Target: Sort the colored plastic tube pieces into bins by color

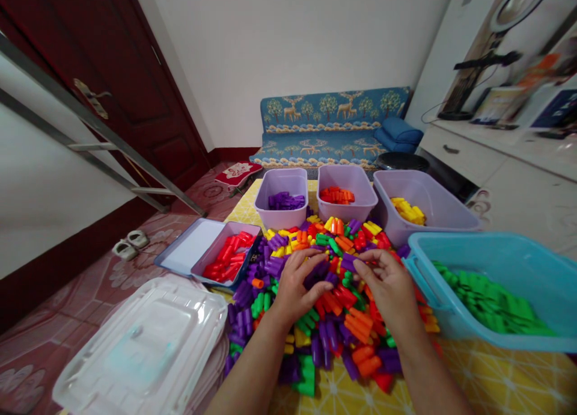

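A mixed heap of plastic toy building blocks (358, 325) in purple, orange, red, green and yellow covers the middle of the table. My left hand (295, 285) is over the heap, its fingers curled around several purple blocks (318, 273), partly hidden by the fingers. Between the thumb and fingers of my right hand (390, 282) is a purple block (348, 263), pinched just above the heap. Blocks are sorted by colour around it: purple in one lilac bin (282, 220), orange in a second lilac bin (347, 210), yellow in a third lilac bin (433, 219).
Green blocks lie in a blue bin (491, 243) at right. Red blocks fill part of an open case (180, 246) at left. Stacked clear lids (144, 337) lie front left on the yellow tablecloth (496, 379). Beyond are a blue sofa (315, 141) and a ladder (103, 135).
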A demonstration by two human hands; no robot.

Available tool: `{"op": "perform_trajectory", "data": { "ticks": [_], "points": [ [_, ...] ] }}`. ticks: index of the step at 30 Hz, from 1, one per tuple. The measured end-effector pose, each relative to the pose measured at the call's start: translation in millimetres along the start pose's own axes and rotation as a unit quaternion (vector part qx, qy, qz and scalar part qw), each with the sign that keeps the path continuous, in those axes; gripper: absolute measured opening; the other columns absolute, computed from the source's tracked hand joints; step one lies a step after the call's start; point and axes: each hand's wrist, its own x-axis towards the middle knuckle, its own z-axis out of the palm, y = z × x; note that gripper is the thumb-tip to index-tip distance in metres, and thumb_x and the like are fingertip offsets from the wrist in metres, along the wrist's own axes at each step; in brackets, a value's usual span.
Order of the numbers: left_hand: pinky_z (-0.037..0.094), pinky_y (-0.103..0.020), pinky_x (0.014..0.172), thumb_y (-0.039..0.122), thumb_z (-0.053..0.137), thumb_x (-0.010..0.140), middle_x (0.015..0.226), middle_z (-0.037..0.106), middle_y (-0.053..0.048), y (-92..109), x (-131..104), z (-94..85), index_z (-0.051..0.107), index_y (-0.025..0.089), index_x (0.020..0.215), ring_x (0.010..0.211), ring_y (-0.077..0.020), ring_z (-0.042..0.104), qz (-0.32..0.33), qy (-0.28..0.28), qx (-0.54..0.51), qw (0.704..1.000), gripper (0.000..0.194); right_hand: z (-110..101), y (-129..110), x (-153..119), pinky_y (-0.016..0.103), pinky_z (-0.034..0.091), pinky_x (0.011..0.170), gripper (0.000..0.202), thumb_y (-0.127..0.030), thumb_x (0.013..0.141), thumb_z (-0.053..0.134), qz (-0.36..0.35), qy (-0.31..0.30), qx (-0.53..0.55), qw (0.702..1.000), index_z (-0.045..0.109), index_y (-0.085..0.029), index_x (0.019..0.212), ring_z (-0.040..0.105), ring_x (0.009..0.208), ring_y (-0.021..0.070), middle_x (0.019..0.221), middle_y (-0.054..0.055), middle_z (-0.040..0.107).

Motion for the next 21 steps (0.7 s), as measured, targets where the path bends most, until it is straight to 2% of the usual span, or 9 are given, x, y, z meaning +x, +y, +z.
{"op": "perform_trajectory", "data": {
  "ticks": [3,5,7,9,11,13,18,21],
  "points": [
    [0.04,-0.042,0.102,0.046,0.069,0.078,0.123,0.062,-0.011,-0.8,-1.3,-0.7,0.047,0.025,0.136,0.117,-0.027,0.054,-0.01,-0.003,-0.009,1.0,0.066,6.1,-3.0,-3.7,0.028,0.051,0.06,0.022,-0.037,0.075,0.068,-0.003,-0.039,0.009,0.999,0.056,-0.022,0.084,0.066,0.064,0.0179,0.072,-0.001,0.065],
    [0.042,-0.041,0.1,0.043,0.07,0.078,0.119,0.065,-0.01,-2.0,-2.1,0.1,0.046,0.026,0.137,0.113,-0.0256,0.057,-0.004,-0.002,-0.016,1.0,0.066,10.3,-4.0,-6.6,0.028,0.052,0.063,0.016,-0.031,0.075,0.067,-0.016,-0.076,-0.011,0.997,0.059,-0.021,0.084,0.067,0.068,0.018,0.075,0.0,0.066],
    [0.046,-0.037,0.095,0.037,0.069,0.081,0.115,0.067,-0.009,-2.5,-2.5,1.4,0.051,0.025,0.132,0.108,-0.023,0.061,0.009,-0.001,-0.03,1.0,0.056,14.1,-3.8,-9.0,0.03,0.054,0.069,0.014,-0.028,0.076,0.065,-0.031,-0.117,-0.033,0.992,0.063,-0.021,0.088,0.067,0.076,0.0184,0.083,0.001,0.069],
    [0.05,-0.032,0.088,0.03,0.064,0.085,0.109,0.068,-0.008,-2.2,-2.2,2.6,0.059,0.024,0.124,0.1,-0.0199,0.063,0.02,0.002,-0.048,0.999,0.04,16.9,-3.1,-10.4,0.031,0.055,0.075,0.02,-0.027,0.078,0.063,-0.033,-0.144,-0.026,0.989,0.065,-0.022,0.097,0.068,0.082,0.0184,0.095,0.004,0.071],
    [0.052,-0.029,0.082,0.023,0.06,0.088,0.101,0.068,-0.008,-1.5,-1.1,3.1,0.064,0.022,0.116,0.093,-0.0174,0.065,0.027,0.017,-0.06,0.998,0.028,18.2,-2.4,-10.5,0.032,0.056,0.076,0.028,-0.029,0.079,0.062,-0.02,-0.142,-0.001,0.99,0.062,-0.021,0.107,0.069,0.081,0.0178,0.103,0.006,0.07],
    [0.053,-0.028,0.079,0.019,0.059,0.088,0.097,0.067,-0.007,-0.3,0.8,2.1,0.067,0.02,0.111,0.09,-0.0163,0.064,0.026,0.035,-0.058,0.997,0.025,17.6,-2.0,-9.5,0.033,0.057,0.074,0.031,-0.03,0.08,0.062,-0.007,-0.125,0.01,0.992,0.06,-0.02,0.11,0.069,0.078,0.0176,0.1,0.007,0.07],
    [0.052,-0.027,0.081,0.013,0.058,0.087,0.098,0.068,-0.005,8.1,9.8,-10.4,0.069,0.023,0.108,0.092,-0.0152,0.064,0.007,0.038,-0.027,0.999,0.026,12.3,-0.8,-5.8,0.034,0.058,0.075,0.027,-0.035,0.08,0.062,-0.003,-0.107,0.006,0.994,0.063,-0.019,0.102,0.07,0.081,0.0201,0.097,0.008,0.071],
    [0.053,-0.025,0.075,0.015,0.058,0.086,0.098,0.068,-0.005,11.7,21.3,-26.0,0.07,0.022,0.106,0.086,-0.0147,0.064,-0.021,0.069,-0.008,0.997,0.024,10.9,0.0,-5.4,0.033,0.057,0.071,0.025,-0.036,0.08,0.062,0.0,-0.111,-0.011,0.994,0.066,-0.019,0.097,0.071,0.076,0.0204,0.093,0.007,0.072]
  ]
}}
